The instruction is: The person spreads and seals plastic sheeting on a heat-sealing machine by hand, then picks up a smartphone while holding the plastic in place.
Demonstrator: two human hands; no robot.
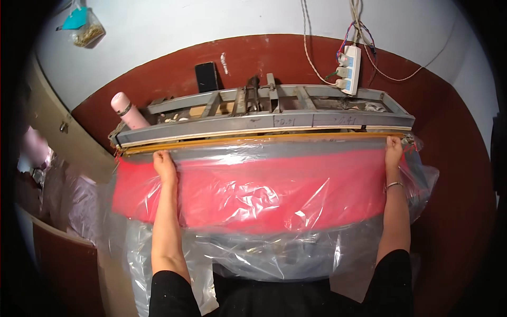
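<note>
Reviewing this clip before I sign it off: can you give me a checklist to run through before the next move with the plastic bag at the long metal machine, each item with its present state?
1. Left hand on the clear plastic bag at its top edge: ok.
2. Right hand on the bag's top edge at the far end: ok.
3. Bag edge lying along the bar of the long metal machine, between both hands: ok, it looks straight.
4. Film smooth under the bar: cannot tell; the film below is creased.
5. Fingers out from under the bar: cannot tell.
6. Power strip on the wall with plugs in: ok; switched on cannot tell.
</note>
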